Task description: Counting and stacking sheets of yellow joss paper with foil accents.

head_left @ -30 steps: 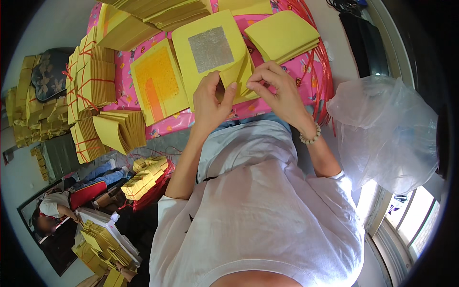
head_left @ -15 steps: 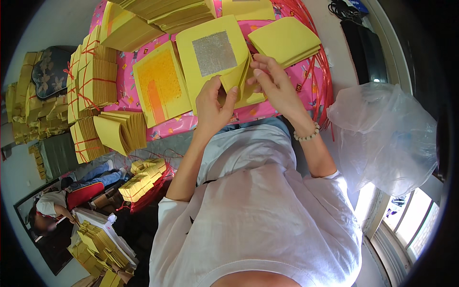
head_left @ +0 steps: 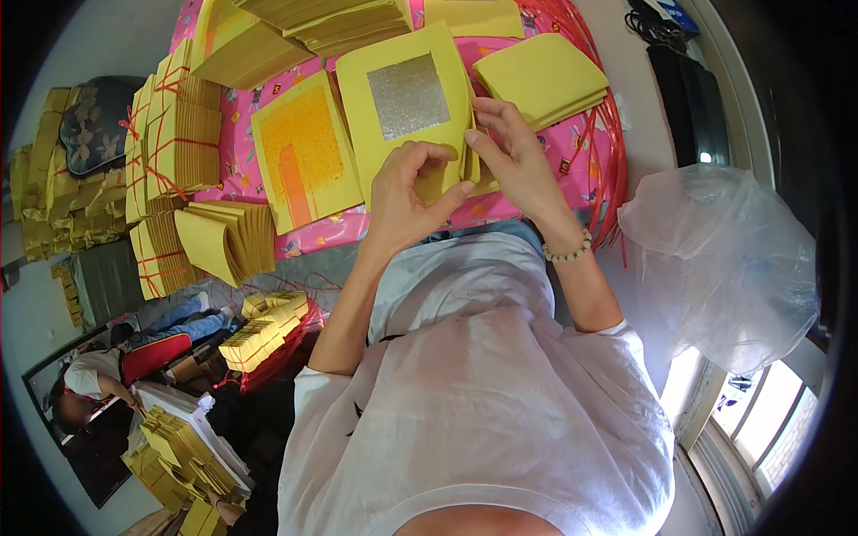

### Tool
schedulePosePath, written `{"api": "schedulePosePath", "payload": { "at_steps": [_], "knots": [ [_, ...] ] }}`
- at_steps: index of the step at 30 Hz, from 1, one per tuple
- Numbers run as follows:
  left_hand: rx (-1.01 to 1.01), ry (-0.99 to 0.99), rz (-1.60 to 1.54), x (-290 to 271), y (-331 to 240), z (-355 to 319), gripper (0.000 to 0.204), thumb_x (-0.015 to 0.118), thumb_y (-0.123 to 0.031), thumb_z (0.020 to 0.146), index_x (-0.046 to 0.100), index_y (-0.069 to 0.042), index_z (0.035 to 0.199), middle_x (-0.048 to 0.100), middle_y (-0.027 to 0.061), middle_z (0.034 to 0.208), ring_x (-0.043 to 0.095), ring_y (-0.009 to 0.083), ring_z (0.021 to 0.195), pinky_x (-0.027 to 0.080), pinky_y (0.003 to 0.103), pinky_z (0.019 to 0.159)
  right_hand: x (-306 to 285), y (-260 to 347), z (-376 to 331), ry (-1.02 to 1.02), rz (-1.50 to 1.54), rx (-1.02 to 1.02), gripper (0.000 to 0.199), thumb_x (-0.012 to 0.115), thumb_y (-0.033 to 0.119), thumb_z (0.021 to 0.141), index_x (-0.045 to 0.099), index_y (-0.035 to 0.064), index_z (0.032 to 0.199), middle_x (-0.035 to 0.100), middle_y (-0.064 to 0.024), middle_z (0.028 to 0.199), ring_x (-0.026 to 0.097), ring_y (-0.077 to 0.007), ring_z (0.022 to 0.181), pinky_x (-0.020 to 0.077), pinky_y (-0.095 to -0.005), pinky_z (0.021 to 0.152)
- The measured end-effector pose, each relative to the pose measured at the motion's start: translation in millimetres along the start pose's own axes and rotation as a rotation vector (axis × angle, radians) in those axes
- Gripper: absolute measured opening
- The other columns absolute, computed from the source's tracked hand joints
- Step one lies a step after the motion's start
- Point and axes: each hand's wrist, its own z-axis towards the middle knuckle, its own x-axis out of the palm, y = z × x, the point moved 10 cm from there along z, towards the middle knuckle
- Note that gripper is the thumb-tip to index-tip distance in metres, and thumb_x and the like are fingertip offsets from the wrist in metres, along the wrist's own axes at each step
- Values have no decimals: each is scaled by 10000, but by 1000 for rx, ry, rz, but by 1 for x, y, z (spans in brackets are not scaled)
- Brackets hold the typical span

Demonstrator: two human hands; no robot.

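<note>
A stack of yellow paper sheets (head_left: 357, 94) with a silver foil square (head_left: 408, 95) on top lies in front of me on the table. My left hand (head_left: 413, 192) is over its lower edge, fingers curved and thumb held apart, with a gap between them. The left thumb tip is near the stack's lower right corner. At the right edge, my right hand (head_left: 518, 165) has its thumb and fingers closed on the sheets' edge; part of this grip is hidden. To the left lies a yellow stack with an orange patch (head_left: 313, 134).
A folded yellow paper stack (head_left: 541, 76) sits at the right on the pink patterned tablecloth (head_left: 326, 234). Red strings (head_left: 612, 170) hang over the table's right side. Tied yellow bundles (head_left: 183, 134) stand at left. A clear plastic bag (head_left: 719, 263) is at right; another person (head_left: 94, 375) is at lower left.
The curled lower right corner of the top sheet has dropped back. My left thumb and fingers have spread apart, and my right thumb has come onto the stack's right edge.
</note>
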Motion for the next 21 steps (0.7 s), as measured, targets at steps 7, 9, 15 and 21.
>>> {"api": "schedulePosePath", "payload": {
  "at_steps": [7, 9, 15, 21],
  "knots": [
    [-184, 27, -329, 7, 34, -1, 268, 666, -288, 858, 620, -26, 895, 583, 41, 771, 542, 132, 708, 448, 272, 679, 6, -4, -1, 87, 75, 37, 341, 573, 78, 901, 468, -23, 1209, 536, -126, 1185, 495, -207, 1169, 453, -330, 934],
    [-215, 23, -340, 8, 40, 0, 268, 639, -293, 884, 626, -26, 891, 588, 24, 762, 536, 107, 701, 441, 256, 667, 7, -3, -1, 97, 74, 37, 352, 588, 94, 896, 476, -18, 1211, 541, -120, 1182, 491, -209, 1174, 441, -335, 953],
    [-314, 65, -375, 11, 40, 4, 274, 652, -294, 889, 637, -21, 886, 600, -17, 752, 527, 51, 686, 426, 205, 627, 8, -6, -2, 107, 73, 77, 364, 595, 82, 902, 482, 8, 1241, 543, -66, 1187, 485, -155, 1148, 408, -298, 975],
    [-336, 72, -425, 12, 35, 6, 258, 696, -259, 863, 632, -9, 884, 609, -11, 758, 533, 44, 693, 427, 191, 625, 9, -7, -1, 117, 75, 81, 354, 594, 66, 898, 488, -1, 1228, 551, -73, 1161, 491, -151, 1135, 416, -294, 962]
  ]
}}
